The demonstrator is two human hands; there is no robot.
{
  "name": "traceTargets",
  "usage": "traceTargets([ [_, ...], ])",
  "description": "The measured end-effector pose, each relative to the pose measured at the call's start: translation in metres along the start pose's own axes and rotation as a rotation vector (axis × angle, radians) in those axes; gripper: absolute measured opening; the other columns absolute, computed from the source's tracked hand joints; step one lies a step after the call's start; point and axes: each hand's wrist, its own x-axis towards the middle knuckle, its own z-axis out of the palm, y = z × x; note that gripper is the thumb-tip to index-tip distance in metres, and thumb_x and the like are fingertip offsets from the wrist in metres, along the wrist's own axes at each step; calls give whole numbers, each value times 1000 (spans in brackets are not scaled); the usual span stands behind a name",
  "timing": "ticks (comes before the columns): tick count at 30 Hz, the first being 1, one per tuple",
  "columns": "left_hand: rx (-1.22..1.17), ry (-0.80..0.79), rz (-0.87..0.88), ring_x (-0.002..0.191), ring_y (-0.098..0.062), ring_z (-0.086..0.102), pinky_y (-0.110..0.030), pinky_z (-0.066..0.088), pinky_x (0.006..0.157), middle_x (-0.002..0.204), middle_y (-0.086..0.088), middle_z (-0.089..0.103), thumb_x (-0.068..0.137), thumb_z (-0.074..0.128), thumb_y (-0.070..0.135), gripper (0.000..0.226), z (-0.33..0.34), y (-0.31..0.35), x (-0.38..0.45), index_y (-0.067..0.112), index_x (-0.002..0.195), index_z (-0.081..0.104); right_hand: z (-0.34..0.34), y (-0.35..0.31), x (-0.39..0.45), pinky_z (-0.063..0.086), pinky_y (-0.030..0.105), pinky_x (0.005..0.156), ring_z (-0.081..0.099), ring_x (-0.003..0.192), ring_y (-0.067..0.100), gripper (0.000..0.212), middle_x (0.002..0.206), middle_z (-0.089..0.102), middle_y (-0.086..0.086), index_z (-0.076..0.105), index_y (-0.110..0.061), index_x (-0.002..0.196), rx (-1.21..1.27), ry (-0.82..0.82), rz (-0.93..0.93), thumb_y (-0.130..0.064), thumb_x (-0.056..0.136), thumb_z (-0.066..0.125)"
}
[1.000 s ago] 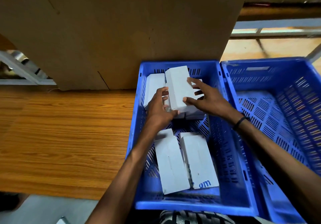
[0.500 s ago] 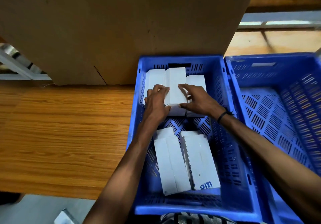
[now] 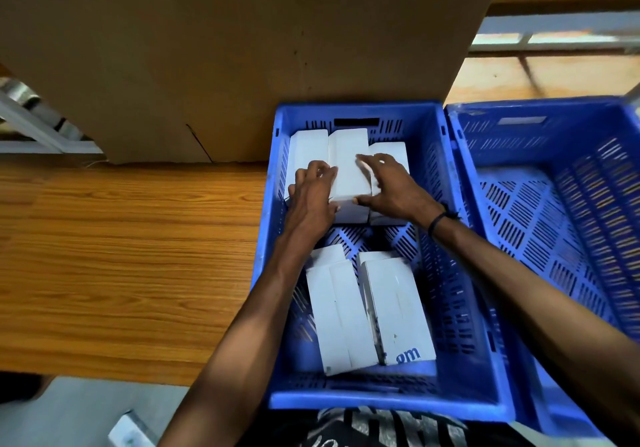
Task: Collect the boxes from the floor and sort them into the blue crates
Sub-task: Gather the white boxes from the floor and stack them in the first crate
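A blue crate (image 3: 381, 406) stands in front of me with several white boxes in it. Three lie side by side against its far wall: a left box (image 3: 308, 148), a middle box (image 3: 348, 155) and a right box (image 3: 391, 150). My left hand (image 3: 311, 197) curls over the middle box's left edge. My right hand (image 3: 391, 186) grips that box, thumb at its near corner and fingers across its top. Two more white boxes (image 3: 341, 315) (image 3: 398, 308) lie side by side at the crate's near end.
A second blue crate (image 3: 540, 204) touches the first on its right and holds nothing visible. Both sit on a wooden surface (image 3: 121, 256). A big cardboard carton (image 3: 242, 48) stands behind. A white box (image 3: 128, 432) lies on the floor at lower left.
The middle box, held tilted above the others a second ago, has come down between the left and right boxes. Both hands moved with it toward the far wall.
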Motion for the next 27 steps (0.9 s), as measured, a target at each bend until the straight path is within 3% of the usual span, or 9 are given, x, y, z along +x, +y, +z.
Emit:
traceTargets([
  [2,-79,35,-2,131,-25,43,-39,42,107,149,-1,41,87,77,9,67,-4,0,-8,18,148,50,-2,-2,-11,42,45,112,41,140,34,93,157,33,15,34,-23,155,-35,98,-1,-39,78,85],
  [5,-254,150,-6,115,-21,55,-31,50,96,132,-5,52,86,74,6,47,-12,1,-34,14,131,62,-7,-9,-35,52,42,98,55,121,29,78,141,46,11,44,-23,146,5,199,-5,-32,79,83],
  [8,-352,159,-59,81,-12,60,-14,48,70,108,-7,62,82,75,3,27,-11,-3,-70,11,107,66,-8,-15,-59,58,39,84,63,96,18,57,122,60,3,58,-21,132,29,127,-15,-28,80,80],
  [10,-371,84,-135,72,-14,61,-29,55,70,101,-6,64,79,75,5,25,-3,-8,-91,14,100,64,-2,-19,-73,59,37,83,68,92,17,47,115,68,0,64,-21,124,18,3,-4,-29,80,81],
  [12,-310,-51,-217,89,-26,66,-40,54,81,108,-10,60,80,79,14,34,4,-8,-109,13,108,59,8,-23,-81,55,30,86,67,97,16,47,114,71,0,66,-20,124,-5,-125,7,-32,81,82],
  [15,-175,-251,-368,123,-38,57,-42,50,99,135,-20,53,85,80,27,64,4,-4,-124,8,136,46,31,-27,-90,49,30,91,64,111,22,54,121,69,3,63,-22,130,-73,-251,-10,-39,82,81],
  [18,-186,-264,-467,132,-39,53,-40,49,103,147,-23,47,88,78,30,78,3,-1,-124,4,148,36,49,-28,-95,45,31,92,60,119,24,58,126,67,3,59,-24,136,-142,-307,3,-44,84,78],
  [21,-149,-316,-478,133,-37,54,-37,48,102,148,-22,50,92,72,30,68,5,1,-125,4,147,43,58,-30,-97,51,35,95,63,116,24,54,123,70,2,60,-26,134,-144,-293,15,-43,85,77],
  [27,-234,-310,-446,128,-28,58,-24,40,82,142,-14,59,99,62,31,47,9,-4,-131,6,137,53,62,-32,-99,52,32,87,68,97,18,44,113,72,1,66,-24,125,-6,-213,29,-32,84,79],
])
